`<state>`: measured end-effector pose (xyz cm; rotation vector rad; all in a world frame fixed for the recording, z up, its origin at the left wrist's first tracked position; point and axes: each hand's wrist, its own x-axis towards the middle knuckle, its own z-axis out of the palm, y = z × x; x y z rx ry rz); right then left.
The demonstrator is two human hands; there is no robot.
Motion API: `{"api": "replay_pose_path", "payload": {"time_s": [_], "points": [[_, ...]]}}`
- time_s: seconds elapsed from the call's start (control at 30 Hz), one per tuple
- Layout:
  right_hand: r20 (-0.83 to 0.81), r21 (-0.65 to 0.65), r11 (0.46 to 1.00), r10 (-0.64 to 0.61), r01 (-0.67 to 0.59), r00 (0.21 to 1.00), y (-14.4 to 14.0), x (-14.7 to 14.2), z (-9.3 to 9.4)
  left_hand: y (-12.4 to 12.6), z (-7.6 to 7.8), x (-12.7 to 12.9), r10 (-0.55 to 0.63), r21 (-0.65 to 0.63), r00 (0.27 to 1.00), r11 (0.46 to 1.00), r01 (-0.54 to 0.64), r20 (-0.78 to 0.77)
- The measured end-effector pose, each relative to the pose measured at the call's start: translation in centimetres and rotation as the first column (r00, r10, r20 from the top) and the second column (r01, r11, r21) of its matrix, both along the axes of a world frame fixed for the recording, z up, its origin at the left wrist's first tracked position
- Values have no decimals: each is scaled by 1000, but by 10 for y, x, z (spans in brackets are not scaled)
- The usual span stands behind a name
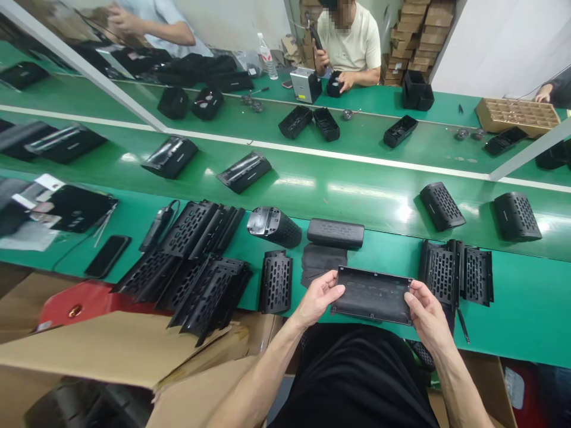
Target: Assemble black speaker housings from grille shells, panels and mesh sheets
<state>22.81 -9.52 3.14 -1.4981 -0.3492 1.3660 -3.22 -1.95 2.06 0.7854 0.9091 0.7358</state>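
Between my two hands is a black rectangular plastic panel [372, 295], its hollow inner side facing me. My left hand [319, 297] pinches its left end, thumb on top. On the right end, my right hand [426, 309] grips the same way. Just beyond the panel lie dark flat sheets [325, 259] and a black perforated speaker housing [336, 232]. An upright housing with an open end [273, 226] stands to their left. Perforated black covers [276, 282] lie left of my left hand, and more perforated covers [441, 267] lie just beyond my right hand.
A large stack of perforated covers [209, 285] sits at the left, beside a phone [107, 257]. Cardboard boxes [102, 351] stand below the table edge. Across the green conveyor [330, 193], which carries several black housings, a co-worker [357, 47] holds a tool. A pen [464, 326] lies right.
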Motion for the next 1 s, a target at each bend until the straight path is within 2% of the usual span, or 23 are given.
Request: {"api": "replay_pose_path", "payload": {"time_s": [0.27, 0.6, 1.0], "points": [[-42, -10, 1000, 6, -6, 999, 7, -3, -2, -2, 0, 1, 32, -126, 998, 991, -38, -55], [-64, -30, 998, 48, -50, 997, 15, -6, -10, -2, 6, -2, 74, -139, 995, 987, -83, -65], [-78, -55, 994, 86, -90, 993, 31, -20, -1, -2, 8, -17, 113, -119, 992, 986, -119, -57]]}}
